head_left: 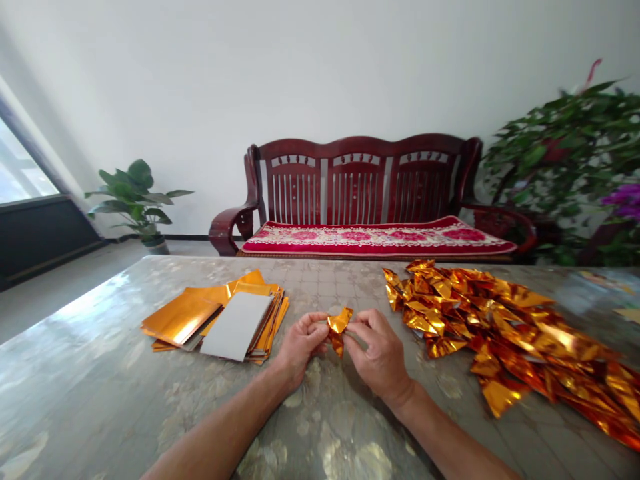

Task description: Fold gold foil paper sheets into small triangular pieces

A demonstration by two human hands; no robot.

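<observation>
A small folded piece of gold foil paper (339, 328) is pinched between both hands just above the table. My left hand (300, 347) grips its left side with thumb and fingers closed. My right hand (379, 357) holds its right side, fingers curled in a pinch. To the left lies a stack of flat gold foil sheets (220, 317), one turned white side up. On the right spreads a heap of folded gold foil pieces (505, 327).
The table (100, 400) has a glossy patterned top. Behind it stands a dark red wooden bench (360, 187) with a red cushion. A potted plant (137, 200) stands at the back left, a large leafy plant (575, 160) at the right.
</observation>
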